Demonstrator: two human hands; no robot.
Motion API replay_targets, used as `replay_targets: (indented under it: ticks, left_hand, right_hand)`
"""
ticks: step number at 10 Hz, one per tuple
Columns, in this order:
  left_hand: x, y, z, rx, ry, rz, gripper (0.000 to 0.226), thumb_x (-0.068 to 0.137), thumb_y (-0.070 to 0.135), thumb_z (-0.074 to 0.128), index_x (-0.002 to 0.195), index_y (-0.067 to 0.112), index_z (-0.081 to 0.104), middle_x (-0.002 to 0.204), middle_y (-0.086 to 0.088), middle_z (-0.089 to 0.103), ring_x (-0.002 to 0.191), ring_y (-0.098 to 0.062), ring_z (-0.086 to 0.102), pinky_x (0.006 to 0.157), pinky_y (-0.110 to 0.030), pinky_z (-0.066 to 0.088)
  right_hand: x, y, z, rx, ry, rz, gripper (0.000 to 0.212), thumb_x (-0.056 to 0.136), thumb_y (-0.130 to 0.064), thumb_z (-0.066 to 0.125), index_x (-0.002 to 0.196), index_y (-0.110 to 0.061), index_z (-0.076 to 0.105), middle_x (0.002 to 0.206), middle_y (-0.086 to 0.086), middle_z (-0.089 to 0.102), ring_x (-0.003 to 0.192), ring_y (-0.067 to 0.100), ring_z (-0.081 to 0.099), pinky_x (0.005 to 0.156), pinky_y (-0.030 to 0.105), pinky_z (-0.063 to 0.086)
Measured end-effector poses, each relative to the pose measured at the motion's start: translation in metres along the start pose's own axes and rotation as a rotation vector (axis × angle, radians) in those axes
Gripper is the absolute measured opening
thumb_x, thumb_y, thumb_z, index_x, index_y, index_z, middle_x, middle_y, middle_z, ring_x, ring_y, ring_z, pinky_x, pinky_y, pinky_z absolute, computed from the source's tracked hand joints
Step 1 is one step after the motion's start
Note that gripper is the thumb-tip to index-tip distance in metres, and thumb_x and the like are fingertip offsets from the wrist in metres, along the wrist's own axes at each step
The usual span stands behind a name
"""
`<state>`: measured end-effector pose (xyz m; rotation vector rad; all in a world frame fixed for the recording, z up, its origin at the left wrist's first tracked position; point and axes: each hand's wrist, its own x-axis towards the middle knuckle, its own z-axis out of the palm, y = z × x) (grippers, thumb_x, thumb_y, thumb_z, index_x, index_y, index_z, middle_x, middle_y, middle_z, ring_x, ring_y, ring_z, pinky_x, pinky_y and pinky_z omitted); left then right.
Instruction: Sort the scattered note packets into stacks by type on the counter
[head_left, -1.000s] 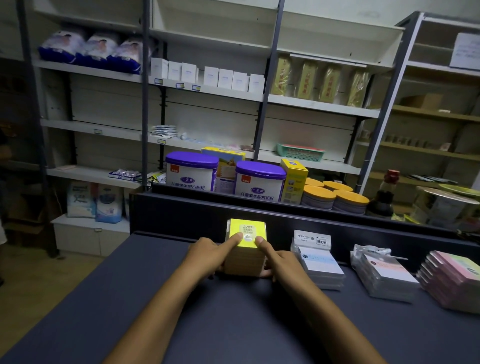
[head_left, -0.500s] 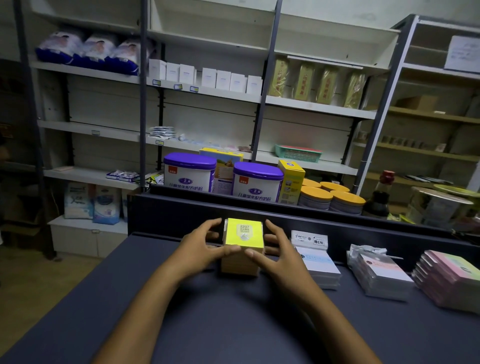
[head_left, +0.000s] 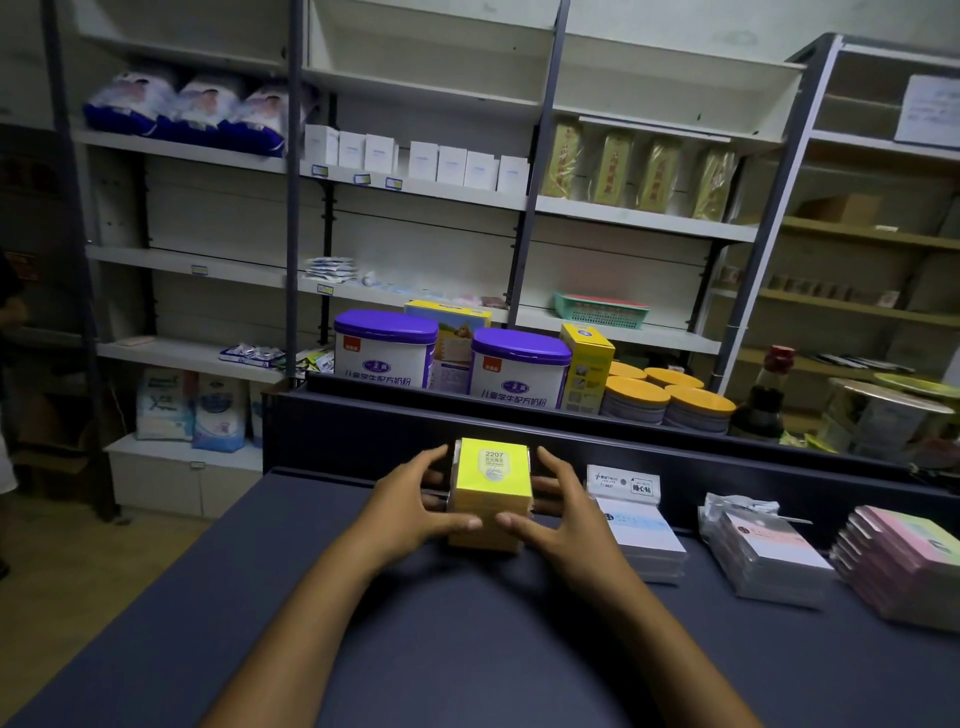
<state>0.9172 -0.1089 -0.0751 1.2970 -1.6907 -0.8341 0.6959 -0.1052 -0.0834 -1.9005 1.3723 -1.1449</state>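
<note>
A stack of yellow note packets (head_left: 491, 493) stands on the dark desk (head_left: 467, 649), towards its far edge and just in front of the raised back panel (head_left: 363, 431). The stack is taller than it is wide, so its long axis runs straight up; the top packet lies flat with its printed label facing up, the number 2207 reading upright from the near side.

The left hand (head_left: 410, 501) cups the stack's left side, thumb pressed on the near face and fingers curled round towards the far side. The right hand (head_left: 561, 512) mirrors it on the right side, thumb on the near face beside the other thumb, fingers wrapped round the far right edge. Both grips close on the stack.

Right of the stack lie three more piles in a row: a white-and-blue stack (head_left: 639, 535) just beside the right hand, a plastic-wrapped stack (head_left: 763, 551) further right, and a pink stack (head_left: 904, 561) at the desk's right end. Behind the back panel stand two purple-lidded tins (head_left: 384, 348), yellow-lidded tins (head_left: 670, 400) and a dark bottle (head_left: 763, 400).
</note>
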Motion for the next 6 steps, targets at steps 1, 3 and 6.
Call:
replay_targets:
  ticks: [1, 3, 6]
  left_hand:
    - [-0.001, -0.008, 0.006, 0.196, -0.050, -0.043, 0.102, 0.058, 0.024, 0.093, 0.145, 0.024, 0.039, 0.122, 0.002, 0.060, 0.103, -0.008, 0.061, 0.084, -0.020, 0.051]
    - [0.002, -0.009, 0.011, 0.283, 0.004, 0.035, 0.054, 0.068, 0.013, 0.082, 0.118, 0.021, 0.063, 0.102, 0.004, 0.070, 0.082, -0.005, 0.067, 0.080, -0.027, 0.057]
    - [-0.005, -0.012, 0.016, 0.145, 0.024, -0.063, 0.074, 0.070, -0.001, 0.081, 0.137, 0.008, 0.051, 0.107, -0.008, 0.069, 0.093, -0.017, 0.069, 0.090, -0.035, 0.056]
  right_hand:
    - [-0.001, 0.005, 0.003, -0.046, -0.088, 0.085, 0.100, 0.067, -0.019, 0.091, 0.148, -0.026, 0.033, 0.125, -0.002, 0.060, 0.101, 0.003, 0.066, 0.085, 0.021, 0.056]
    - [-0.001, 0.007, 0.013, -0.102, -0.054, 0.054, 0.064, 0.076, -0.002, 0.076, 0.133, -0.015, 0.049, 0.097, -0.007, 0.065, 0.079, 0.000, 0.067, 0.066, 0.015, 0.054]
    - [-0.013, -0.003, 0.011, -0.077, -0.071, 0.075, 0.070, 0.076, -0.007, 0.080, 0.136, -0.012, 0.044, 0.112, 0.000, 0.062, 0.095, 0.010, 0.066, 0.086, 0.025, 0.058]
